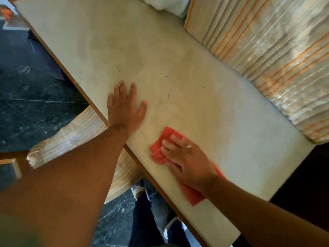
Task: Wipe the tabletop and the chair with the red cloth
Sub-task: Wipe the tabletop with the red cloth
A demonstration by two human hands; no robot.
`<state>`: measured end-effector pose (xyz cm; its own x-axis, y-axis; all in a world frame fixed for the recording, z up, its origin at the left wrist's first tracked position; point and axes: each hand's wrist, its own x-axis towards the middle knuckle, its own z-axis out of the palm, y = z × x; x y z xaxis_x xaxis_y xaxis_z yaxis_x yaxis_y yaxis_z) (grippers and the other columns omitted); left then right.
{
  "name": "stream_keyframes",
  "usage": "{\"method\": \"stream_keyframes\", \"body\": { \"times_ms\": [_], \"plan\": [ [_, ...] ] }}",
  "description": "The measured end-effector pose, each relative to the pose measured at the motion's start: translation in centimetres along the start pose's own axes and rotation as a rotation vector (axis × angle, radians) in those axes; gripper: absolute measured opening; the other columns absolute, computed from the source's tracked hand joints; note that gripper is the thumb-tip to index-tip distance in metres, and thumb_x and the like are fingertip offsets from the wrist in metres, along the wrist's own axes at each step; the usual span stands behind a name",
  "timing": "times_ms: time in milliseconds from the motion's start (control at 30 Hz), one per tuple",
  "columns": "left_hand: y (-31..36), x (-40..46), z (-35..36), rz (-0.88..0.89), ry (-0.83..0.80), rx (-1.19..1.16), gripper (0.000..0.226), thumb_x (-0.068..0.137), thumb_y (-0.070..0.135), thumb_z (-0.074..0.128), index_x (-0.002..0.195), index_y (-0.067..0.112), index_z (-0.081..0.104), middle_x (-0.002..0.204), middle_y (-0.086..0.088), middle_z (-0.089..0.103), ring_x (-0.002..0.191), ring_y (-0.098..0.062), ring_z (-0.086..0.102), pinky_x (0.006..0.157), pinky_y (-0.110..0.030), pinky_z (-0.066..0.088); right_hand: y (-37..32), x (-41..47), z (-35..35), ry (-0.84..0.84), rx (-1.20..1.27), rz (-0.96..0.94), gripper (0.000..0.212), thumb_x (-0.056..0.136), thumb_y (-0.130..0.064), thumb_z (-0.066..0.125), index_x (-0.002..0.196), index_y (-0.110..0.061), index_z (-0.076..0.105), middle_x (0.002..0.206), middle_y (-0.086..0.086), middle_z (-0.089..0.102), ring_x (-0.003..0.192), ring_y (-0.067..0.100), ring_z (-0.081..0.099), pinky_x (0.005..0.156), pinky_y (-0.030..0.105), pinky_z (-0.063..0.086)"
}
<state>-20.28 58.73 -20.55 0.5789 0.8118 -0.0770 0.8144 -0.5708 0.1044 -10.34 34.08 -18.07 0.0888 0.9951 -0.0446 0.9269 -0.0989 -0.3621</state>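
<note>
A pale cream tabletop [178,72] with a brown wooden edge runs diagonally across the view and carries a few small dark marks. My left hand [124,107] lies flat on it near the front edge, fingers spread, holding nothing. My right hand [187,157] presses flat on the folded red cloth [160,150], which lies on the tabletop close to the front edge; part of the cloth shows behind my wrist. A chair with a striped cushion [76,136] stands under the table edge, partly hidden by my left arm.
A striped orange and beige fabric [267,50] lies along the far side of the tabletop. Something white and fluffy [165,4] sits at the top. Dark stone floor [26,95] lies to the left. My legs and sandals [142,202] show below the table edge.
</note>
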Motion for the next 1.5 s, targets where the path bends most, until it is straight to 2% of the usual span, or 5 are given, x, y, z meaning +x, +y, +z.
{"method": "stream_keyframes", "body": {
  "times_ms": [667, 867, 1033, 1233, 1500],
  "plan": [
    [0.0, -0.3, -0.1, 0.036, 0.038, -0.052, 0.074, 0.093, 0.057, 0.029, 0.155, 0.015, 0.025, 0.159, -0.026, 0.026, 0.147, -0.041, 0.023, 0.117, -0.057, 0.017, 10.7, 7.2, -4.6, 0.014, -0.044, 0.025, 0.048, 0.094, -0.025, 0.057, 0.14, -0.008, 0.056, 0.147, 0.009, 0.052, 0.141, 0.029, 0.039, 0.117, 0.04, 0.027],
    [-0.2, -0.2, -0.2, 0.035, -0.011, -0.058, 0.076, 0.093, 0.057, 0.028, 0.157, 0.016, 0.02, 0.161, -0.025, 0.021, 0.149, -0.04, 0.018, 0.119, -0.056, 0.015, 14.4, 10.1, -7.0, 0.362, 0.062, 0.73, 0.049, 0.099, -0.031, 0.052, 0.147, -0.02, 0.047, 0.152, 0.004, 0.046, 0.142, 0.025, 0.039, 0.117, 0.03, 0.028],
    [-0.2, -0.3, -0.6, 0.057, -0.024, -0.067, 0.076, 0.093, 0.055, 0.028, 0.156, 0.012, 0.024, 0.159, -0.027, 0.024, 0.147, -0.042, 0.022, 0.118, -0.057, 0.017, 9.8, 7.9, -4.5, 0.037, 0.102, 0.062, 0.048, 0.087, -0.02, 0.066, 0.134, -0.013, 0.062, 0.141, 0.002, 0.058, 0.138, 0.019, 0.044, 0.117, 0.035, 0.03],
    [-0.3, -0.3, -0.3, 0.047, -0.033, -0.105, 0.077, 0.094, 0.054, 0.028, 0.157, 0.011, 0.022, 0.16, -0.027, 0.023, 0.148, -0.042, 0.021, 0.119, -0.057, 0.014, 14.6, 12.9, -6.9, 0.431, 0.078, 0.835, 0.049, 0.096, -0.035, 0.059, 0.144, -0.027, 0.051, 0.155, -0.001, 0.043, 0.146, 0.02, 0.034, 0.118, 0.029, 0.022],
    [-3.0, 0.4, -1.8, 0.089, 0.199, -0.529, 0.072, 0.096, 0.037, 0.04, 0.152, -0.005, 0.025, 0.158, -0.027, 0.026, 0.146, -0.044, 0.025, 0.12, -0.052, 0.014, 1.9, 9.0, -1.1, 0.126, 0.123, 0.068, 0.041, 0.091, -0.027, 0.061, 0.132, -0.021, 0.063, 0.141, -0.006, 0.057, 0.143, 0.011, 0.038, 0.12, 0.026, 0.02]
  ]
}}
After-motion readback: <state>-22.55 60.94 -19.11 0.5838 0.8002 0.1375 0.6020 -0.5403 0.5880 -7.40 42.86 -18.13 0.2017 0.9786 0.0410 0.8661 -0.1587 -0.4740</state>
